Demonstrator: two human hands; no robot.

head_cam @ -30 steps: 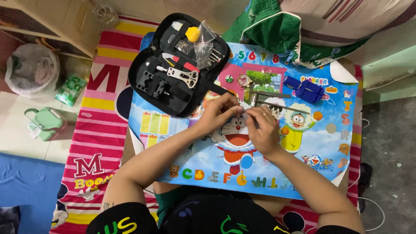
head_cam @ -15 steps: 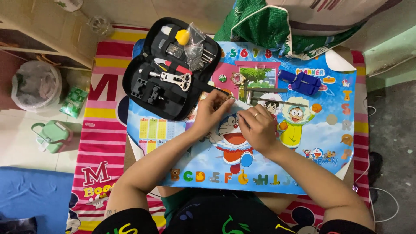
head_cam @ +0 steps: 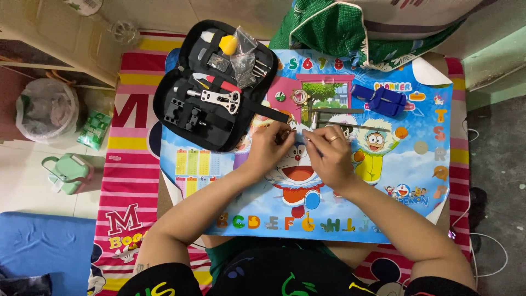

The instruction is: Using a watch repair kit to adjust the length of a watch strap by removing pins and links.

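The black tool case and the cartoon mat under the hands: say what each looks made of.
The black tool case looks like woven fabric, matt, with a zip edge and elastic loops holding metal tools. The cartoon mat seems to be glossy printed plastic or laminated paper: it shows sheen and one curled corner. Which of the two cannot be told.

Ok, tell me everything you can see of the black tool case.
The black tool case is a soft zip case that looks like fabric. It lies opened flat at the upper left of the blue cartoon mat, with its left part over the striped floor mat. Inside, elastic loops hold a silver wrench-like tool, a red-handled tool and black blocks; a yellow piece and clear bags of small parts sit at the top. Neither hand touches it; the left hand is nearest.
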